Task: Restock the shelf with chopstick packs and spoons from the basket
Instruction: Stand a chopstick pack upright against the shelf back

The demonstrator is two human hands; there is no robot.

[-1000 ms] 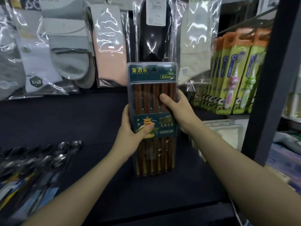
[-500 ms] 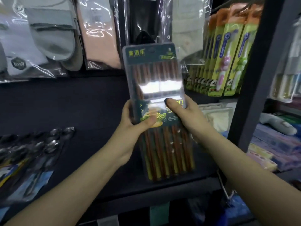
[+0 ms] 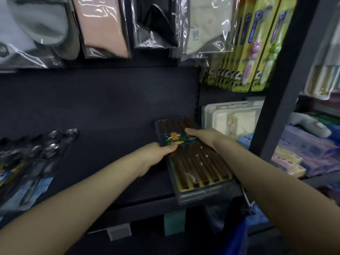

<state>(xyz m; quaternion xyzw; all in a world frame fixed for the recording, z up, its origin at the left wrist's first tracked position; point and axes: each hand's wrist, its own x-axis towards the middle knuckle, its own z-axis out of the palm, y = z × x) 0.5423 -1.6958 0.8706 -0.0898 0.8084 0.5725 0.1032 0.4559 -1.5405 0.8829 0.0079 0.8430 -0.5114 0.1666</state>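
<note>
Left of the chopstick pack [image 3: 193, 157], the dark shelf [image 3: 114, 115] lies bare as far as the spoons [image 3: 46, 146] at its left end, a wide stretch where hands could pass. Right of the pack, a white tray [image 3: 230, 118] sits near and a black post [image 3: 283, 85] stands beyond it, closing that side. Above the pack, hanging sock bags [image 3: 103, 26] and toothbrush cards [image 3: 257, 43] limit headroom.
</note>
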